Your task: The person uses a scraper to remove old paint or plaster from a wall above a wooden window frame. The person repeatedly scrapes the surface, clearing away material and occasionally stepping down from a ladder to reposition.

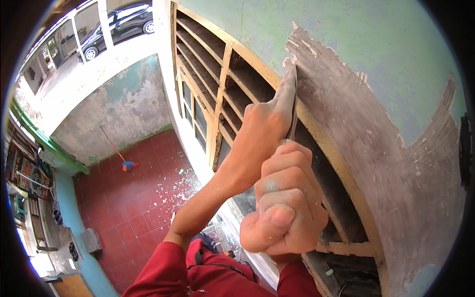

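Note:
A thin metal scraping blade [294, 126], seen almost edge-on, lies along the wall with its tip at the ragged border of the green paint [371, 41]. My right hand [287, 204] is closed in a fist around its near end; any handle is hidden inside the fist. Farther up, my left hand [271, 111] lies along the blade, its fingers stretched towards the tip and dusted grey. Its thumb is hidden. Beside and below the blade spreads a bare grey-brown patch of wall [345, 118], with paint left around it.
A yellowish wooden frame with slatted vents [224, 70] runs beneath the scraped wall. Pale paint flakes [178, 193] litter the red tiled floor [122, 208]. A broom [128, 166] leans on a low weathered wall [122, 96]. Outside stands a dark car [124, 26].

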`<action>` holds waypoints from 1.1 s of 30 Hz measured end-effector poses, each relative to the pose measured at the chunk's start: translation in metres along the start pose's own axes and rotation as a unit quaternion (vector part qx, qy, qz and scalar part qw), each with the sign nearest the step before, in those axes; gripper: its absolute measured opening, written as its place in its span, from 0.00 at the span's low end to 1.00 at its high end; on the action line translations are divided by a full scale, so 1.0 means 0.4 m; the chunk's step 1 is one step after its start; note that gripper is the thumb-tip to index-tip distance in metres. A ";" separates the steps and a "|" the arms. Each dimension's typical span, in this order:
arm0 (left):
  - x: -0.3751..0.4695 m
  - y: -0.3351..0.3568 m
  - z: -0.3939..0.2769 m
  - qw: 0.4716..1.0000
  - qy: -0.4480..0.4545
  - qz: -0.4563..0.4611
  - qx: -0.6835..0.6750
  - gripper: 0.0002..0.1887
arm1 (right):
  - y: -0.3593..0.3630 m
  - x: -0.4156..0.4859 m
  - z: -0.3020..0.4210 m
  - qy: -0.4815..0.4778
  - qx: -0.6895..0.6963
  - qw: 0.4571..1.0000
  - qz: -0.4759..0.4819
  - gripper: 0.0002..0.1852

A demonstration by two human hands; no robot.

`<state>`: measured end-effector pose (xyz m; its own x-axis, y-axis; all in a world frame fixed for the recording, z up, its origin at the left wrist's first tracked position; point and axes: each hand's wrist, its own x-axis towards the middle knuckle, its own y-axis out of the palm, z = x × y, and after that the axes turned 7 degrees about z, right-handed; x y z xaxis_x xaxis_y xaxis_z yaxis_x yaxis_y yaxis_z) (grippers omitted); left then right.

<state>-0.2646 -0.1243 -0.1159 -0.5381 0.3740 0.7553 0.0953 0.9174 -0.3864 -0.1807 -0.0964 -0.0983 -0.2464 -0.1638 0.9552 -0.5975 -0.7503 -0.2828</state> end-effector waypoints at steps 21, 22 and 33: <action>0.024 -0.004 0.037 0.997 -0.070 -0.028 0.023 0.32 | 0.031 -0.003 -0.077 -0.002 0.054 0.999 -0.010 0.16; 0.019 -0.010 0.025 0.995 -0.096 0.020 0.027 0.31 | 0.019 -0.002 -0.051 0.007 0.053 0.999 0.000 0.17; 0.008 0.008 -0.042 0.998 0.037 0.046 0.023 0.34 | -0.078 -0.017 0.028 0.063 -0.007 0.997 0.035 0.18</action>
<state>-0.2517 -0.1177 -0.1058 -0.4650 0.4670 0.7521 0.1014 0.8720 -0.4788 -0.1520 -0.0791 -0.0952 -0.3810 -0.1336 0.9149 -0.5863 -0.7302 -0.3508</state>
